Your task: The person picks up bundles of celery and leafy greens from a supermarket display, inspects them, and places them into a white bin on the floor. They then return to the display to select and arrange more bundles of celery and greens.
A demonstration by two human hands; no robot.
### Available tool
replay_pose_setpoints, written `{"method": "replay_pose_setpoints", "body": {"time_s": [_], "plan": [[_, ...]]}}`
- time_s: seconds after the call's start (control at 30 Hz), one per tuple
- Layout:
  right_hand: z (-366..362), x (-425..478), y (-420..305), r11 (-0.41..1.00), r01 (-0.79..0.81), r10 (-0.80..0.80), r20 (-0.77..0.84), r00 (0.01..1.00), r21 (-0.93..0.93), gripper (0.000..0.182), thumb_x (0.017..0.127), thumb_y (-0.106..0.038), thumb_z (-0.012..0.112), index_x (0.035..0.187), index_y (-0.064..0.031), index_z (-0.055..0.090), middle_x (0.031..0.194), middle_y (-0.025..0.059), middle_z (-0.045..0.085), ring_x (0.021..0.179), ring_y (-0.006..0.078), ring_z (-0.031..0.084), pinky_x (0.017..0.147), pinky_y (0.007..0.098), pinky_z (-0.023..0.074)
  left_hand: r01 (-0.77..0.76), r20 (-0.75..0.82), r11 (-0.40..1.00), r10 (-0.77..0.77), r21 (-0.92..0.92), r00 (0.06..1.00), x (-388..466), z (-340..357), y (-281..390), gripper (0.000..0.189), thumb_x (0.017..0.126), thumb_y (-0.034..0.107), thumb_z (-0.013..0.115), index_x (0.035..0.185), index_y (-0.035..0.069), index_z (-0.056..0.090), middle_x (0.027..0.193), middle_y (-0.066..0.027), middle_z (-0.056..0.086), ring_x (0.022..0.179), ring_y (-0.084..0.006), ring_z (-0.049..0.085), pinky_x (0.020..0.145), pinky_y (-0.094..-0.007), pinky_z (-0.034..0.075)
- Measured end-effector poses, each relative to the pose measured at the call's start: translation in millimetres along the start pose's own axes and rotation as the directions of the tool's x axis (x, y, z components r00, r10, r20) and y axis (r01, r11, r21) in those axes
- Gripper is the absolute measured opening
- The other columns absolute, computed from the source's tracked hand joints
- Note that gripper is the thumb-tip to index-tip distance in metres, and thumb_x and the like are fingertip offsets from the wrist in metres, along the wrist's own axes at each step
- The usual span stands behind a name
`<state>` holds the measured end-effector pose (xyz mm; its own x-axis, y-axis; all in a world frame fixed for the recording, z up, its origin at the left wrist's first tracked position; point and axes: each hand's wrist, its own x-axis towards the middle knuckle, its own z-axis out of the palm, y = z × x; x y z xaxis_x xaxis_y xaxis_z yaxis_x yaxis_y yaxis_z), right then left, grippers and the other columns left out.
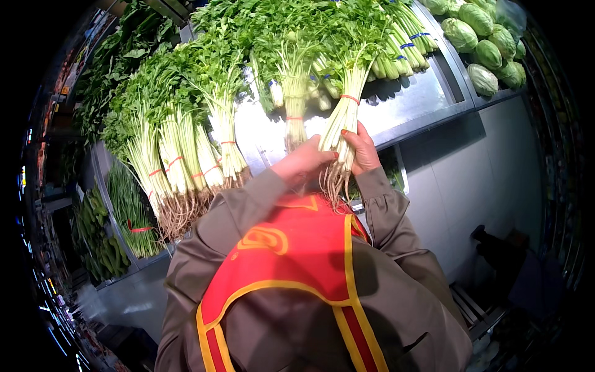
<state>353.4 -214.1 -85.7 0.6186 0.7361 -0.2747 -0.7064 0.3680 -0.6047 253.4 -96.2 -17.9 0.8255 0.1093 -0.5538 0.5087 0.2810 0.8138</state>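
Observation:
A leafy bunch of thin-stalked celery (349, 88), tied with a red band and still bearing its roots, is tilted in front of me. My right hand (365, 149) grips its lower stalks from the right, thumb across the front. From the left, my left hand (304, 160) closes on the same stalks just above the roots, its thumb on them and its other fingers largely hidden. Just behind my left hand is a second red-banded celery bunch (294, 93), looking blurred. More rooted celery bunches (186, 149) stand in a row to the left on the metal display shelf (253, 146).
Thicker celery with blue bands (404, 56) lies at the back right, beside green cabbages (488, 53). At the left are a banded bundle of thin green stems (132, 209), green peppers (111, 258) and dark leafy greens (125, 56). The shelf's metal front edge (432, 123) runs before me.

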Motion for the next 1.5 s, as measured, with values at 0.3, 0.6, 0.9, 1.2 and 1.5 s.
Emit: {"method": "replay_pose_setpoints", "body": {"time_s": [0.3, 0.6, 0.9, 1.2, 1.5], "plan": [[2.7, -2.8, -0.7, 0.999, 0.035, -0.035, -0.019, 0.999, 0.017, 0.044, 0.091, 0.001, 0.046, 0.133, 0.0034, 0.037, 0.120, 0.0147, 0.054, 0.105, 0.0225, 0.058, 0.090, 0.0342, 0.0492, -0.023, -0.054, 1.000, 0.023, 0.014, 0.998, -12.1, -2.1, -1.6, 0.028, 0.086, -0.001, 0.046, 0.114, -0.002, 0.048, 0.091, -0.0056, 0.057, 0.077, -0.0129, 0.054, 0.069, -0.0263, 0.046], [15.8, -6.8, 7.3, 0.987, 0.070, -0.091, -0.139, 0.986, -0.147, 0.047, 0.089, -0.001, 0.051, 0.134, -0.0021, 0.035, 0.114, 0.0160, 0.057, 0.101, 0.0227, 0.059, 0.085, 0.0334, 0.0502, 0.016, 0.022, 0.903, -0.008, -0.430, 1.000, -14.9, -3.8, -12.1, 0.032, 0.090, 0.011, 0.053, 0.119, -0.003, 0.047, 0.096, -0.0088, 0.061, 0.075, -0.0136, 0.063, 0.062, -0.0261, 0.055], [21.1, -48.7, -3.8, 0.593, -0.205, -0.066, -0.301, 0.951, -0.778, 0.015, 0.086, -0.013, 0.063, 0.087, 0.0018, 0.061, 0.075, 0.0050, 0.061, 0.056, 0.0068, 0.050, 0.051, 0.0204, 0.0394, 0.023, -0.074, 0.927, -0.054, -0.374, 0.996, -1.2, 5.1, -26.6, 0.020, 0.089, 0.010, 0.050, 0.105, -0.002, 0.054, 0.085, -0.0043, 0.057, 0.073, -0.0118, 0.055, 0.064, -0.0266, 0.047], [12.2, -46.5, 12.7, 0.855, -0.171, -0.012, -0.348, 0.937, -0.490, 0.009, 0.080, -0.003, 0.060, 0.080, 0.0052, 0.061, 0.069, 0.0081, 0.062, 0.055, 0.0131, 0.059, 0.050, 0.0236, 0.0455, -0.040, -0.153, 0.930, -0.017, -0.366, 0.988, 4.4, 11.4, -35.3, 0.027, 0.089, 0.011, 0.055, 0.110, -0.004, 0.048, 0.090, -0.0101, 0.060, 0.068, -0.0133, 0.061, 0.058, -0.0229, 0.052], [15.3, -51.1, 26.0, 0.905, -0.117, 0.057, -0.156, 0.986, -0.408, 0.014, 0.086, -0.011, 0.050, 0.077, -0.0018, 0.056, 0.061, -0.0013, 0.049, 0.046, 0.0043, 0.038, 0.044, 0.0195, 0.0289, -0.104, -0.369, 0.956, -0.004, -0.273, 0.929, 22.7, 16.0, -57.4, 0.024, 0.088, 0.009, 0.053, 0.107, -0.001, 0.045, 0.081, -0.0074, 0.056, 0.056, -0.0111, 0.051, 0.046, -0.0242, 0.044]]}}
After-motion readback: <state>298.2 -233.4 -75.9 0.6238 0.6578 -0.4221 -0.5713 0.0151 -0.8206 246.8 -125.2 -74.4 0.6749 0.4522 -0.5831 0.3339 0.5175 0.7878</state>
